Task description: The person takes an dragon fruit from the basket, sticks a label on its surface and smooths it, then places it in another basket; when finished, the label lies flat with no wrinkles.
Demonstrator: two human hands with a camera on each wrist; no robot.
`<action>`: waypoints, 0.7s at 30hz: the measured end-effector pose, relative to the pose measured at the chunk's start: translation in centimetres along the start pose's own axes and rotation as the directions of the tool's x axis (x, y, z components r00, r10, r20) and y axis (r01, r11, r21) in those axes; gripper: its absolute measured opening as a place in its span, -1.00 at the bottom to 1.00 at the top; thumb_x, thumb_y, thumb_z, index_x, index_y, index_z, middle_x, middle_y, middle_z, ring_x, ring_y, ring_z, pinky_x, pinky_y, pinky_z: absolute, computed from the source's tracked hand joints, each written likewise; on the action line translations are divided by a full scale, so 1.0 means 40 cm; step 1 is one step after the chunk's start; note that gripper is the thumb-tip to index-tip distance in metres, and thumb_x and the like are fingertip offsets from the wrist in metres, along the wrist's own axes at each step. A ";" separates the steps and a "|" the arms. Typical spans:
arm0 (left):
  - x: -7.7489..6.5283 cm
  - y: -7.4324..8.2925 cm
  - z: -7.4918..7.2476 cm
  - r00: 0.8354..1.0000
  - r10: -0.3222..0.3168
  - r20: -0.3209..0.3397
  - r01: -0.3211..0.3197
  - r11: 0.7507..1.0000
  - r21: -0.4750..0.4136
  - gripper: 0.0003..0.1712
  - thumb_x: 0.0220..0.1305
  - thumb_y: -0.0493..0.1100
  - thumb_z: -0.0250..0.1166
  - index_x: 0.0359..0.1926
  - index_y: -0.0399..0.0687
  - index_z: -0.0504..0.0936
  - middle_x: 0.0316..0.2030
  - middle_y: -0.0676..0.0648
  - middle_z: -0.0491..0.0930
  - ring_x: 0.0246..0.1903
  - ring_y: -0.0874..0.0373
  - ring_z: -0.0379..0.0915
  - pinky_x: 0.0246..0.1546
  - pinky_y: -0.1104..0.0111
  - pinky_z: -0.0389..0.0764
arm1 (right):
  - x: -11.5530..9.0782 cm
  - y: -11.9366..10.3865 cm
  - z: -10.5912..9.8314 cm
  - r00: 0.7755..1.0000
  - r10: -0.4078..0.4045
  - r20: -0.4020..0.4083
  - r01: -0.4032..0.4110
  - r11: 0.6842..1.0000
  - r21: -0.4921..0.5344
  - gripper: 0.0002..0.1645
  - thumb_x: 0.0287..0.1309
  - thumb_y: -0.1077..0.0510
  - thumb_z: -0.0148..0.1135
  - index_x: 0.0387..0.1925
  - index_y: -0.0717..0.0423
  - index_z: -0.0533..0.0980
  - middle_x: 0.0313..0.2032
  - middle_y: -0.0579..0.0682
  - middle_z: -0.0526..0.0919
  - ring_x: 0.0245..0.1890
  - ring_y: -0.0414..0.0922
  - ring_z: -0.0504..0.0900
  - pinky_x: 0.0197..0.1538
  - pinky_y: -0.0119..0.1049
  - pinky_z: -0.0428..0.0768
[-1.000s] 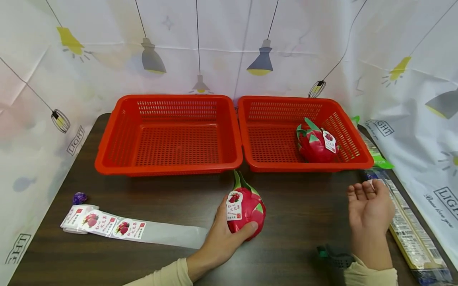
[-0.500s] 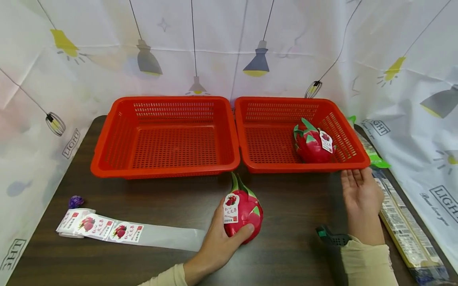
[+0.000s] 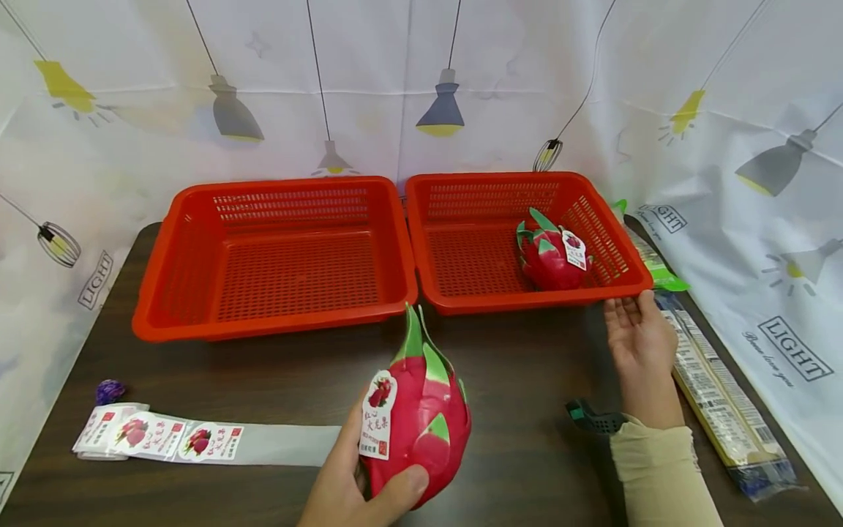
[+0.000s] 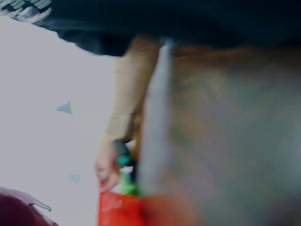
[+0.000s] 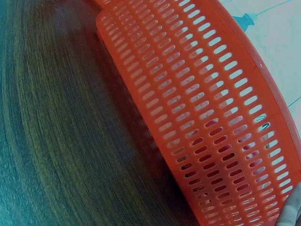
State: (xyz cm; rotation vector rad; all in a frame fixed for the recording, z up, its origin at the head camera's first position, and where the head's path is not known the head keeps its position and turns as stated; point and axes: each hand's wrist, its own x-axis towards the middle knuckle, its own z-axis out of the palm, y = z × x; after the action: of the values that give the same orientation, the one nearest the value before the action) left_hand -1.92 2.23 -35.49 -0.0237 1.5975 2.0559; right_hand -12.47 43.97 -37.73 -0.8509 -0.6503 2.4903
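My left hand [image 3: 362, 468] holds a red dragon fruit [image 3: 421, 432] with green leaf tips and a white label, raised above the table's front middle. In the left wrist view only part of this fruit [image 4: 21, 207] shows at the lower left edge. My right hand [image 3: 639, 351], palm up, grips the front right corner of the right red basket [image 3: 500, 301]; its fingertips are partly hidden under the rim. A second labelled dragon fruit [image 3: 553, 260] lies in that basket. The right wrist view shows the basket's slotted wall [image 5: 188, 94] and a bit of the hand [image 5: 289, 207].
Another red basket [image 3: 276, 278] stands to the left. A strip of dragon fruit labels [image 3: 178, 438] lies on the dark table [image 3: 520, 395], beside a small purple ball [image 3: 109, 391]. Flat packages [image 3: 724, 410] line the right edge; a printed cloth [image 3: 369, 88] hangs behind.
My right hand has moved forward to the right basket's front corner and taken hold there. The dragon fruit in my left hand has come up closer to the head camera, whose view has turned right.
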 end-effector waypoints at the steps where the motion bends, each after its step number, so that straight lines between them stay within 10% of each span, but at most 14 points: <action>1: 0.000 0.020 0.005 0.998 0.069 0.011 -0.069 0.998 0.005 0.06 0.18 -0.01 0.46 0.56 0.24 0.01 0.33 -0.14 0.32 0.20 -0.08 0.40 -0.04 0.15 0.74 | 0.000 -0.001 0.001 1.000 0.002 0.010 -0.002 1.000 -0.004 -0.57 0.31 0.08 0.31 0.17 0.00 0.49 -0.11 0.03 0.65 -0.11 -0.09 0.63 -0.01 -0.24 0.74; 3: 0.020 0.059 0.016 0.974 0.225 0.032 -0.226 0.972 0.058 0.04 0.20 -0.05 0.44 0.56 0.31 0.02 0.35 -0.08 0.31 0.24 -0.08 0.36 0.01 0.17 0.72 | 0.000 -0.003 -0.001 1.000 0.006 0.025 -0.006 1.000 -0.014 -0.57 0.31 0.07 0.31 0.18 0.00 0.48 -0.11 0.03 0.64 -0.11 -0.09 0.63 -0.02 -0.24 0.75; 6: 0.106 0.107 0.043 0.881 0.467 0.072 -0.472 0.864 0.177 0.01 0.24 -0.03 0.41 0.57 0.34 0.03 0.36 0.04 0.31 0.28 0.00 0.35 0.06 0.20 0.69 | 0.000 -0.010 -0.008 0.999 0.014 0.041 -0.013 1.000 -0.022 -0.55 0.31 0.07 0.30 0.19 -0.02 0.48 -0.09 0.02 0.64 -0.10 -0.10 0.63 -0.01 -0.25 0.74; 9: 0.229 0.145 0.087 0.833 0.549 0.074 -0.541 0.777 0.321 0.05 0.22 0.10 0.42 0.58 0.27 0.00 0.35 0.08 0.31 0.26 0.11 0.34 0.06 0.20 0.69 | 0.003 -0.018 -0.020 0.999 0.016 0.041 -0.015 1.000 -0.016 -0.55 0.32 0.06 0.30 0.20 -0.04 0.47 -0.07 0.01 0.63 -0.08 -0.11 0.62 0.00 -0.26 0.74; 15: 0.446 0.182 0.179 0.873 0.476 0.108 -0.451 0.701 0.552 0.22 0.21 0.21 0.37 0.62 0.01 -0.20 0.47 -0.04 0.12 0.36 0.06 0.23 0.12 0.13 0.68 | 0.006 -0.026 -0.034 0.998 0.017 0.067 -0.016 1.000 -0.022 -0.54 0.33 0.06 0.28 0.22 -0.04 0.46 -0.03 0.00 0.62 -0.01 -0.13 0.59 0.01 -0.26 0.73; 21: 0.578 0.197 0.243 0.894 0.434 0.109 -0.362 0.558 0.747 0.25 0.21 0.16 0.40 0.61 -0.12 -0.23 0.52 -0.13 0.04 0.41 -0.03 0.18 0.23 0.07 0.60 | -0.001 -0.020 -0.013 0.994 0.031 0.100 -0.024 0.997 -0.071 -0.48 0.35 0.02 0.25 0.29 -0.06 0.41 0.06 -0.02 0.56 0.10 -0.15 0.52 0.04 -0.29 0.72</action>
State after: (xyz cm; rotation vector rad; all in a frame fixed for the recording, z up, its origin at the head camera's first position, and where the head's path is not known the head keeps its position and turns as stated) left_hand -22.10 18.88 -33.08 0.6187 2.6010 1.4917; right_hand -11.89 44.74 -37.64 -0.7676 -0.7688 2.5625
